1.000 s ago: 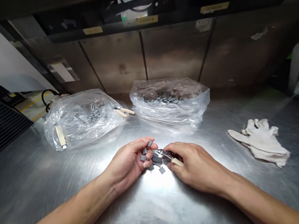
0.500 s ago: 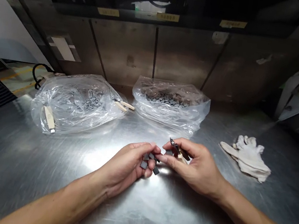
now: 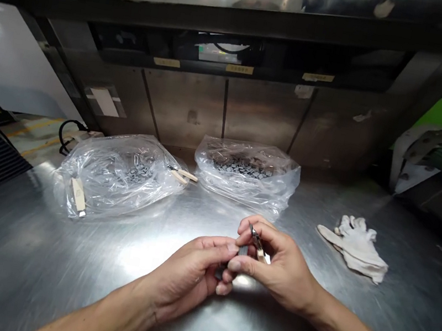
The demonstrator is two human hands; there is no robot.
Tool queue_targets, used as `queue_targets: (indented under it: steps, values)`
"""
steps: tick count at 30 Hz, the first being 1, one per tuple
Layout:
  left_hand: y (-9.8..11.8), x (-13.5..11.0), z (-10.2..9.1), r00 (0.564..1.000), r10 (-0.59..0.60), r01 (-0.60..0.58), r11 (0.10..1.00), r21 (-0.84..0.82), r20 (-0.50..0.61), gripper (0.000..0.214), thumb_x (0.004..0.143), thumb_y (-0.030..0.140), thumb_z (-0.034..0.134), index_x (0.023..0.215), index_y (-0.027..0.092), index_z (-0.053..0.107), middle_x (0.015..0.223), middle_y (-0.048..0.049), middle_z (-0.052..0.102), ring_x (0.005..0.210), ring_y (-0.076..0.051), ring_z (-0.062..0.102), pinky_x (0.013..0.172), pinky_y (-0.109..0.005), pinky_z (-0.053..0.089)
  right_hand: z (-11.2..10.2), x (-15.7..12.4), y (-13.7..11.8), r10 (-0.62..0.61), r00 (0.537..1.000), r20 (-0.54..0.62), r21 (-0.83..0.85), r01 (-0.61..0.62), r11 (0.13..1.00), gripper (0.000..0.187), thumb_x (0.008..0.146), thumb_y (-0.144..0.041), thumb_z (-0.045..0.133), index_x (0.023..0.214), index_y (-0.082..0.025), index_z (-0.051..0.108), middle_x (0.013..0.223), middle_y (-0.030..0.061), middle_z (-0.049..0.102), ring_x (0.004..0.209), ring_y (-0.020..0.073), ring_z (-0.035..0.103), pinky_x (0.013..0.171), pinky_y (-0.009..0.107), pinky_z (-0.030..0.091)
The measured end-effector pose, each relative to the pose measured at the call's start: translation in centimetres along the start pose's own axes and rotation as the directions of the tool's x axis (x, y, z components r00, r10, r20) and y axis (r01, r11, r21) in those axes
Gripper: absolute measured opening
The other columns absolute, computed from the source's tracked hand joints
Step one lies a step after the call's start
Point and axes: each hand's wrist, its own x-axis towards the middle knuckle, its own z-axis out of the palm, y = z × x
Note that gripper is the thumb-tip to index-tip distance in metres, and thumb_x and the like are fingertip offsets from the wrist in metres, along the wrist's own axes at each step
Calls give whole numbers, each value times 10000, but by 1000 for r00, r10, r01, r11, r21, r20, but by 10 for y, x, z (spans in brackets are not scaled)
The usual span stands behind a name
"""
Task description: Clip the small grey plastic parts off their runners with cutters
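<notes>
My left hand (image 3: 187,272) is curled over the steel table (image 3: 59,285), fingers closed round small grey square pieces that are mostly hidden in the palm. My right hand (image 3: 272,263) touches it fingertip to fingertip and pinches one grey piece (image 3: 241,250) between thumb and forefinger. That hand also grips small metal cutters (image 3: 256,244) with pale handles, jaws pointing up and left.
Two clear plastic bags with grey pieces lie behind the hands, one at the left (image 3: 119,174) and one in the middle (image 3: 247,175). A white cloth glove (image 3: 355,245) lies at the right. Pale-handled cutters (image 3: 181,174) rest between the bags. A metal back wall stands behind.
Both hands rose off the table and came toward me. The loose grey pieces on the table are now out of sight under or inside the left hand. The camera tilted up.
</notes>
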Motion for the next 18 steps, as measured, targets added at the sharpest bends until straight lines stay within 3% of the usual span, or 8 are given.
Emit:
queue_targets:
  steps: [5,8,9,11,15,17,18]
  values:
    - [-4,3,2,999,24,-24,1000,-6,41,132,858,189,753,823,66,720,717,-11,499,583,-66,406,519,-166,370,-3,-1,-1,-46,999,-4,-91,45,995,266,798,-408,819,851,-189,678,871,8,595,673,110,534,627,255,485]
    - [-8,8,6,997,73,-72,997,-5,41,137,904,140,674,792,68,707,699,-23,518,594,-83,451,511,-171,366,-10,1,-2,-63,998,10,-130,64,989,317,736,-406,868,928,-200,723,930,21,653,783,146,604,706,277,506]
    - [-8,11,6,996,84,-83,996,-16,30,168,934,122,624,797,67,705,701,-30,528,605,-88,473,505,-170,356,-14,3,-3,-143,990,8,-228,141,963,358,718,-459,871,919,-197,734,997,46,678,836,173,631,738,302,522]
    - [-4,15,7,993,116,-115,993,-31,12,197,963,97,578,805,75,694,725,-29,542,596,-75,474,502,-169,339,-21,7,-9,-173,984,-53,-286,151,946,344,782,-486,820,962,-205,737,926,41,683,776,162,620,715,318,515]
    - [16,21,2,949,312,-303,940,158,-39,288,1043,123,454,831,91,647,704,10,489,543,-52,416,501,-185,290,-29,-8,-42,-281,928,-245,-475,138,869,234,840,-439,799,975,-254,748,755,7,599,632,122,531,643,315,462]
    - [26,24,-2,886,437,-353,852,388,-155,284,1058,137,433,872,93,643,701,22,475,531,-46,402,510,-191,290,-25,-36,-68,-315,903,-291,-552,111,827,212,874,-437,754,1051,-321,750,757,0,563,648,129,546,619,307,456]
    - [30,27,-5,870,460,-358,837,413,-178,252,1055,125,437,917,91,645,723,23,487,554,-46,434,526,-185,306,-22,-54,-81,-289,916,-277,-597,72,799,250,898,-446,714,1128,-353,738,800,-1,565,734,140,591,663,307,459]
